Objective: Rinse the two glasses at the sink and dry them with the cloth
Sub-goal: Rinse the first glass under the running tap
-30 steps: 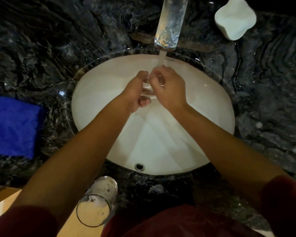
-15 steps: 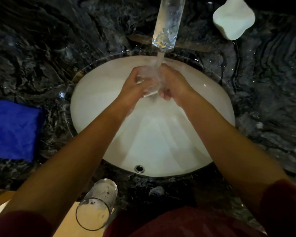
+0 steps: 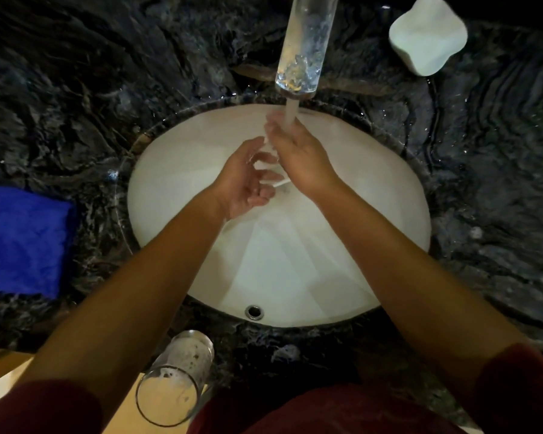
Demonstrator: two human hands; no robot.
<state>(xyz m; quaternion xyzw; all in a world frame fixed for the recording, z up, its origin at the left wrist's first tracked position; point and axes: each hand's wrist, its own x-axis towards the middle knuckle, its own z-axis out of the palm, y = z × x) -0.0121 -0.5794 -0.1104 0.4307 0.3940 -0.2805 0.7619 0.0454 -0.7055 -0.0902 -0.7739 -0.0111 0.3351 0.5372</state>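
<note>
A clear glass (image 3: pixel 271 158), hard to make out, sits between both hands over the white sink (image 3: pixel 176 170). My left hand (image 3: pixel 245 183) curls its fingers around its near side. My right hand (image 3: pixel 301 151) lies along its far side, fingers stretched under the water stream (image 3: pixel 290 115) from the tap (image 3: pixel 308 42). The second glass (image 3: pixel 176 377) stands on the counter's front edge, below my left forearm, with specks on its wall. A folded blue cloth (image 3: pixel 22 242) lies on the counter at the left.
The dark marble counter (image 3: pixel 483 183) surrounds the sink and looks wet at the right. A white rounded block (image 3: pixel 427 32) stands at the back right. An overflow hole (image 3: pixel 254 311) sits in the sink's near wall.
Both hands with the glass have shifted right and back under the stream. My right fingers have stretched out along the glass, and my left hand has dropped lower.
</note>
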